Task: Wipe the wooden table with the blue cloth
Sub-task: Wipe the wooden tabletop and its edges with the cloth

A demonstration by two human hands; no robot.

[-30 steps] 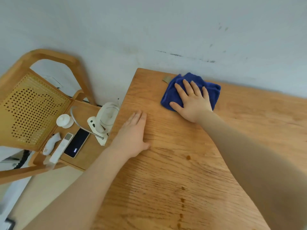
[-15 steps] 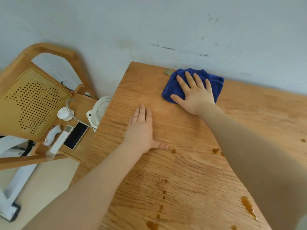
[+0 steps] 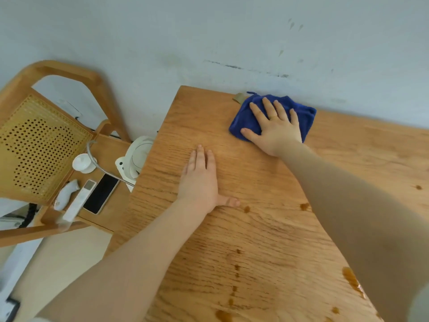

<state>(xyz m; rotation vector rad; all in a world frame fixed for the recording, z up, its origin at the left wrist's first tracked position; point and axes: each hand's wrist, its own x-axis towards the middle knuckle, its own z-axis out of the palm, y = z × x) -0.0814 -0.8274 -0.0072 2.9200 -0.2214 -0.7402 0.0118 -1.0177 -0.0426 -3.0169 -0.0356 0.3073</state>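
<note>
The blue cloth (image 3: 274,115) is pressed flat at the worktop's (image 3: 267,228) far edge by the right hand (image 3: 275,129), its grip spread; the left hand (image 3: 200,180) is laid flat; the near brown spills (image 3: 351,278) are judged next.

Two bare forearms come into view from the bottom edge, no sleeves on either one down to the wrists. No watch, no bracelet band showing on either wrist. The left hand (image 3: 199,182) is plain, with no ring visible on its fingers. Over on the right hand (image 3: 276,129) there's a thin gold-coloured ring (image 3: 274,116), sitting low on one of the middle fingers. Nails on both hands look short and unpainted, as far as this wide view lets us tell. At the bottom right corner a sliver of pale, light-grey fabric (image 3: 420,303) shows by the upper arm; blurred, likely the edge of a short sleeve.
</note>
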